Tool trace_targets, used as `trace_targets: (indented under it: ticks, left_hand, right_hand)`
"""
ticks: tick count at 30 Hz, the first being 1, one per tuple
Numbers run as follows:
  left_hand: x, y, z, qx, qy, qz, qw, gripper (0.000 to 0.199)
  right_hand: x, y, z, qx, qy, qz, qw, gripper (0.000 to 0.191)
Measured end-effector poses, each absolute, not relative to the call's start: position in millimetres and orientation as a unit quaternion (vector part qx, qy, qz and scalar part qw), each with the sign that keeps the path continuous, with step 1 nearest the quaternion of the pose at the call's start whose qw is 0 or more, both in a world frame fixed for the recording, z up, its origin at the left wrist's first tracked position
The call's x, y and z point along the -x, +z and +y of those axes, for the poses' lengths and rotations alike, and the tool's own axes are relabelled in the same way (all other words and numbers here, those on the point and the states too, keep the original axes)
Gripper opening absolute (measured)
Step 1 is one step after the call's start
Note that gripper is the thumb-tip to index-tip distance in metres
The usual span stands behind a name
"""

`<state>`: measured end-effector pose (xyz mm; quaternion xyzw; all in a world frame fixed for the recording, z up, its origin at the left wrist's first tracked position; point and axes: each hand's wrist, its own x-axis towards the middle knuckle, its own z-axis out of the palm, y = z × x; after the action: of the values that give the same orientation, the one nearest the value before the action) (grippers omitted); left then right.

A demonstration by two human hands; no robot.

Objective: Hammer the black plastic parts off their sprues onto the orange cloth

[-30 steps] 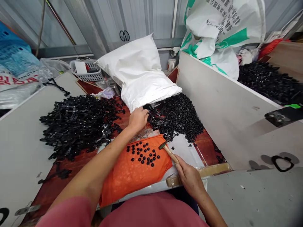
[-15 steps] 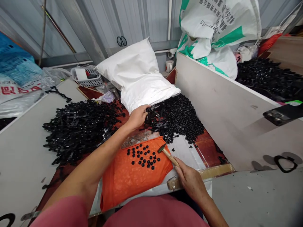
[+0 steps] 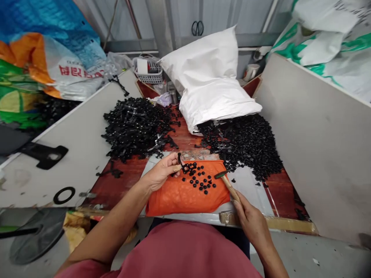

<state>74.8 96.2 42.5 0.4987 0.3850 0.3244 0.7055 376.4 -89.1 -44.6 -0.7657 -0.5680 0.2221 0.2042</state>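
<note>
Between the thumb and fingers of my left hand (image 3: 162,172) is a small black plastic bracket (image 3: 185,166), held over the far left part of an orange cloth (image 3: 174,197). Several round black plastic caps (image 3: 201,185) lie scattered on that cloth. My right hand (image 3: 252,216) grips the wooden handle of a small hammer (image 3: 230,189), whose dark head is over the cloth's right side. A heap of small black studs (image 3: 257,143) spreads at the right, beneath the mouth of a white woven sack (image 3: 214,85).
A pile of black plastic brackets (image 3: 130,129) lies at the left on the red tabletop (image 3: 127,173). White side boards (image 3: 313,143) wall the table on both sides. Behind stand a grey basket (image 3: 149,77) and a mug (image 3: 251,72).
My left hand has drawn back from the sack's mouth to the orange cloth and now holds a black bracket. My right hand keeps hold of the hammer. The view has swung left.
</note>
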Motion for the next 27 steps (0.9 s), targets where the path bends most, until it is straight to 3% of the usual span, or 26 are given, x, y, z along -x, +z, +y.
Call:
trace_targets:
  ticks: [4,7,10,14,16,27]
  left_hand:
    - [-43,33,82,-0.514,0.301,0.441,0.671,0.024]
    - [-24,29,81,-0.602,0.264,0.471,0.589,0.023]
    - [-13,27,86,-0.709,0.194,0.489,0.471,0.036]
    - [-15,22,94,-0.818,0.111,0.518,0.226,0.028]
    - [-20,18,97,-0.827,0.092,0.532,0.16,0.026]
    - [-36,-8,110,-0.815,0.038,0.539,0.207,0.033]
  right_hand:
    - [-379,-48,-88,0.773,0.223,-0.563,0.186,0.052]
    - [-378,-48,-88,0.779,0.222,-0.559,0.179,0.053]
    - [-378,-48,-87,0.789,0.213,-0.553,0.164,0.054]
    - [-377,-48,-87,0.796,0.201,-0.547,0.163,0.055]
    - [-376,-47,-87,0.797,0.202,-0.545,0.163,0.055]
    - [-374,-44,-87,0.808,0.196,-0.535,0.149,0.054]
